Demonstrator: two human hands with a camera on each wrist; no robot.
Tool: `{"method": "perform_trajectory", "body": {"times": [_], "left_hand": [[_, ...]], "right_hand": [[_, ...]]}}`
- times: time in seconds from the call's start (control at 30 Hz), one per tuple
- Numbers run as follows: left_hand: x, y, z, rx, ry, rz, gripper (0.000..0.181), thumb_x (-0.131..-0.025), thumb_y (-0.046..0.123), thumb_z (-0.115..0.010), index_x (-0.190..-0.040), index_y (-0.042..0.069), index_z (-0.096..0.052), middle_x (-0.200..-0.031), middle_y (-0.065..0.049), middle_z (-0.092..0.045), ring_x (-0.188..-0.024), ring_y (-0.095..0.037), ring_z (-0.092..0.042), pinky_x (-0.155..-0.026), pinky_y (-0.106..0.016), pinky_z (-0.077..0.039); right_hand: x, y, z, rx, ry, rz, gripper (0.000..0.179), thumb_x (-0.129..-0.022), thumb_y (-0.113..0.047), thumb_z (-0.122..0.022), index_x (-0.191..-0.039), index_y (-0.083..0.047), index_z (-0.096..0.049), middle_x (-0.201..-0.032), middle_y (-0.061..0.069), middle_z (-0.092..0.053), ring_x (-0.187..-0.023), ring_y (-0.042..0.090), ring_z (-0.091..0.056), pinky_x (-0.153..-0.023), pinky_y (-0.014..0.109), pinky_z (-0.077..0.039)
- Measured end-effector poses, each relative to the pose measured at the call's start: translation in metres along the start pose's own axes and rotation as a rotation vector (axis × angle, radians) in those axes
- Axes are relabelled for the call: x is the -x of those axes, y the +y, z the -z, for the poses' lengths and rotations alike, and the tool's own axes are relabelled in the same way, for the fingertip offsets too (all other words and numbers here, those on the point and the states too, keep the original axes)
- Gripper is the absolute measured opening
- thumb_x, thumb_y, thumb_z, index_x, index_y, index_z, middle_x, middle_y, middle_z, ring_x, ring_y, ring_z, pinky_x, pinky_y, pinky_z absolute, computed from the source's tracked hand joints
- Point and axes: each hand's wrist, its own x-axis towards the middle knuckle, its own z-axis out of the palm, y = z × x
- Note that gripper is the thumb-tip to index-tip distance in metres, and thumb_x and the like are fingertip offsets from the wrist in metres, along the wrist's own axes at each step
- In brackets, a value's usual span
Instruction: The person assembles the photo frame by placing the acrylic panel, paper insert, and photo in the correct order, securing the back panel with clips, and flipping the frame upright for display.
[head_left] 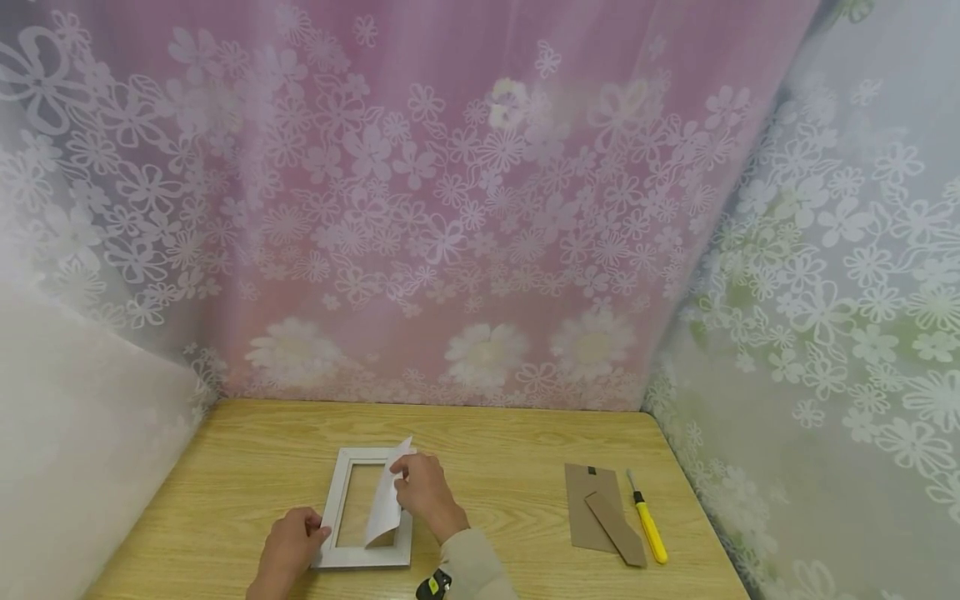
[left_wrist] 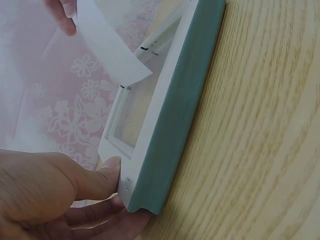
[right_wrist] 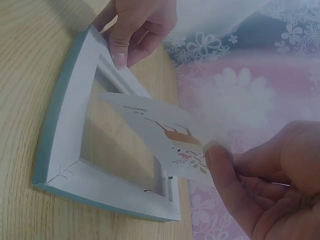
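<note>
On the wooden table (head_left: 510,467) I count one picture frame (head_left: 363,557), one brown backing board (head_left: 581,512) and one yellow-handled screwdriver (head_left: 649,527), with one curved white sheet (head_left: 386,510), printed on one face, held tilted over the frame. White-faced with teal sides, the frame runs lengthwise away from the person, the sheet likewise; the left hand (head_left: 291,542) grips the frame's near left corner, the right hand (head_left: 427,493) pinches the sheet's edge

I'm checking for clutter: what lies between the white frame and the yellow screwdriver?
In the head view, rightward from the frame: the right hand and sleeve, bare tabletop, then the brown board and slanted strip, beside the screwdriver.
</note>
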Motion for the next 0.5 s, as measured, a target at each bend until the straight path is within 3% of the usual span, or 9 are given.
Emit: {"method": "perform_trajectory", "body": {"times": [0.5], "left_hand": [[-0.0002,-0.0009,-0.0009,0.003,0.015,-0.003,0.012,-0.089,0.009,-0.075,-0.090,-0.001,-0.069,-0.077,-0.003,-0.064,-0.070,-0.016,-0.055,-0.062,-0.032,-0.045]], "right_hand": [[-0.0009,0.0053,-0.0079,0.052,-0.001,-0.003,0.017,-0.094,-0.001,-0.068,-0.108,0.000,-0.077,-0.087,0.007,-0.065,-0.082,0.018,-0.054,-0.062,0.025,-0.046]]}}
